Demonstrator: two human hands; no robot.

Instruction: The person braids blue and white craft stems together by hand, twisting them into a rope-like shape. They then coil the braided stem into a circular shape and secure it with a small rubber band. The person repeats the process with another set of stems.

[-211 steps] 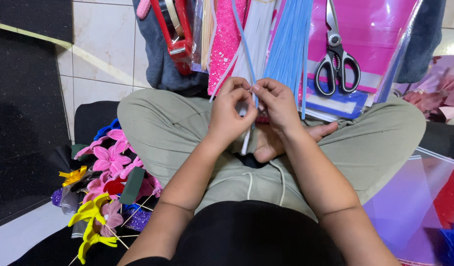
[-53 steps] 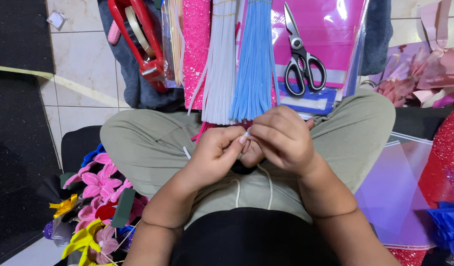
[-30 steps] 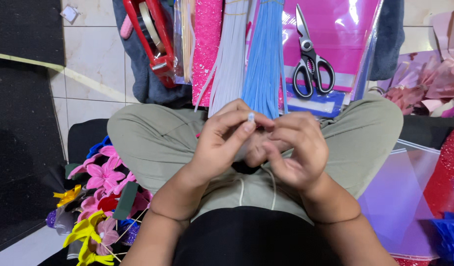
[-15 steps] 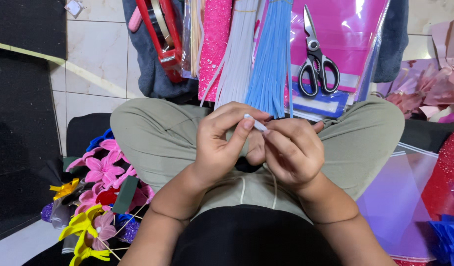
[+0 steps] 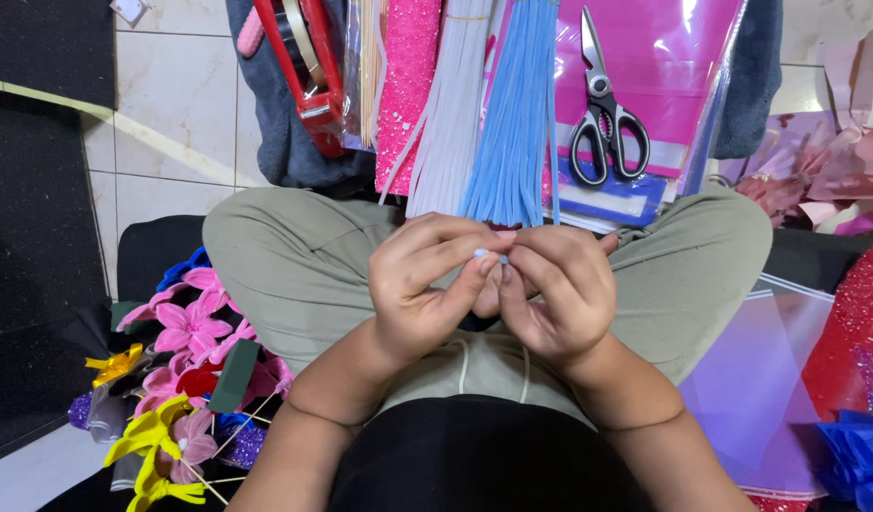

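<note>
Pale floor tiles point(image 5: 171, 114) with a dark mat point(image 5: 38, 237) on the left fill the head view, and the person sits cross-legged on them in olive trousers point(image 5: 285, 275).

Both hands meet over the lap. The left hand point(image 5: 422, 289) is curled, thumb and forefinger pinched on a small pale blue piece point(image 5: 481, 253) whose tip shows at the fingertips. The right hand point(image 5: 555, 289) is closed too, its fingertips pressed against the same piece and touching the left hand's fingers; how much of the piece lies inside the grip cannot be told.

Just beyond the hands lie strips in bundles: a blue bundle point(image 5: 512, 114), a white bundle point(image 5: 451, 123) beside it and a pink glitter sheet point(image 5: 406, 85) further left. Scissors point(image 5: 605, 123) with black handles rest on a pink packet point(image 5: 664, 57). A red tape dispenser point(image 5: 299, 66) lies on a dark blue cloth point(image 5: 275, 142).

By the left knee sits a heap of pink flowers point(image 5: 185, 322), with yellow flowers point(image 5: 152, 446) nearer the camera. A clear bag point(image 5: 768, 379) and a red glitter sheet point(image 5: 858, 322) lie on the right.
</note>
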